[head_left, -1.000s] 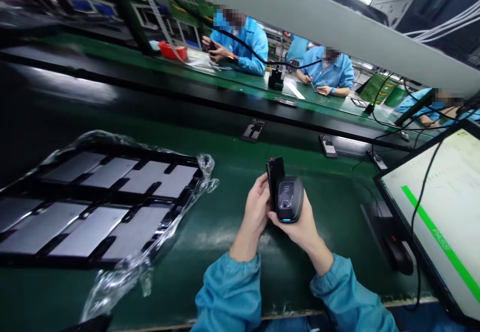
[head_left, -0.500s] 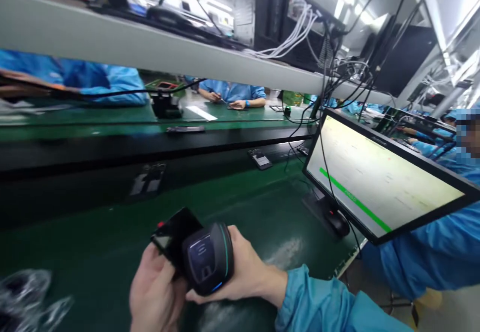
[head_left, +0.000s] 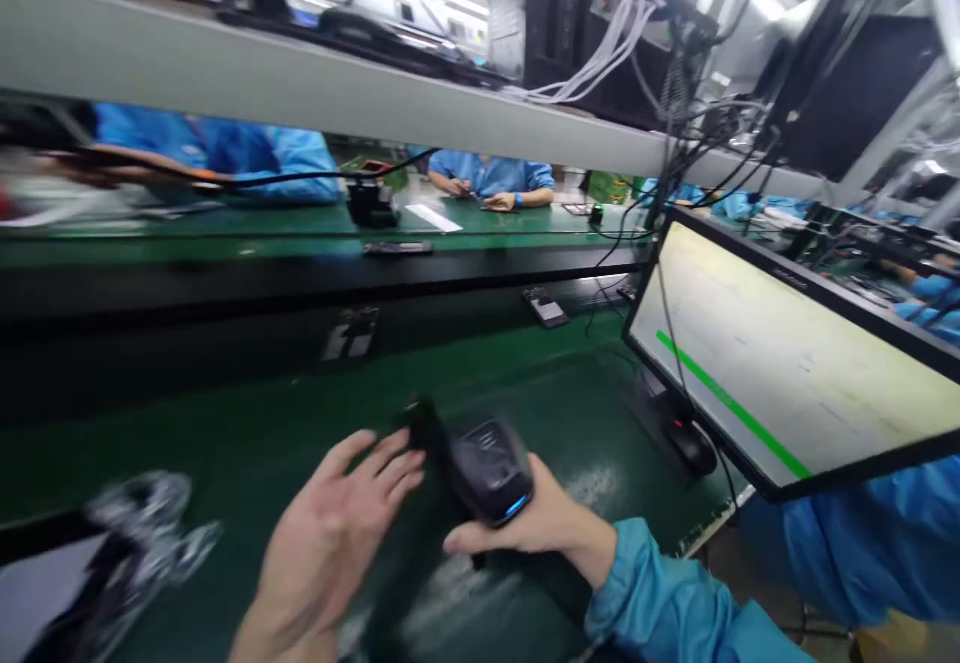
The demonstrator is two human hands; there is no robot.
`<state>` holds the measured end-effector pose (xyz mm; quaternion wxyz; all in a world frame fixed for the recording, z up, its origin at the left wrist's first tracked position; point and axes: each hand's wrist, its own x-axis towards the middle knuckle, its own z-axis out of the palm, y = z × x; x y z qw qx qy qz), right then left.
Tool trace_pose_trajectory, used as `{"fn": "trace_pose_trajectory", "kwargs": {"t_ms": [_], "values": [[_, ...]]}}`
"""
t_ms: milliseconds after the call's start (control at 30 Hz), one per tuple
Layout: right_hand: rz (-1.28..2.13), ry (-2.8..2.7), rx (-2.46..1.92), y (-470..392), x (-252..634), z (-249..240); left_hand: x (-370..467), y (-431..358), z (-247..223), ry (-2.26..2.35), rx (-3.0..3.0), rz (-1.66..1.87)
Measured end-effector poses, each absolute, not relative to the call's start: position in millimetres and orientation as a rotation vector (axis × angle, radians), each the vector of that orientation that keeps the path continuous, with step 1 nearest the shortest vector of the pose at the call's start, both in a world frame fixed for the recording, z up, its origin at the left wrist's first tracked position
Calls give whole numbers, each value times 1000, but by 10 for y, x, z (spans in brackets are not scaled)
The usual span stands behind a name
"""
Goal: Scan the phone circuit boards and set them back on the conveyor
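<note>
My right hand is closed around a black handheld barcode scanner with a lit blue strip, above the green bench. To its left, my left hand has its palm turned up and its fingers stretched out and apart. By those fingertips, against the scanner's left side, is a dark blurred shape. Whether it is the black phone or part of the scanner I cannot tell.
A monitor with a green bar stands at the right, a black mouse beside it. Phone parts lie along the bench's back. Crumpled clear plastic lies at left. Cables hang from the shelf. Co-workers sit beyond.
My left hand has opened and no longer grips the black phone. The scanner has turned in my right hand. The view has shifted left, showing more of the plastic.
</note>
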<state>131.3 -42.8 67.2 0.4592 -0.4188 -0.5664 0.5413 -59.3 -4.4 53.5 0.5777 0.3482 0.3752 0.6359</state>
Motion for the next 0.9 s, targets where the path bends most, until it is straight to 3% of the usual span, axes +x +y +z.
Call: {"fn": "trace_pose_trajectory", "kwargs": {"t_ms": [200, 433, 667, 900], "values": [[1511, -1292, -1133, -477, 1262, 465, -103, -41, 391, 1040, 797, 1903], [1629, -1245, -1083, -463, 1513, 349, -68, -38, 210, 757, 433, 1459], [1480, -1635, -1566, -645, 1821, 676, -143, 21, -13, 1361, 624, 1614], [1464, -1800, -1487, -529, 1392, 684, -131, 3, 8, 1482, 784, 1598]]}}
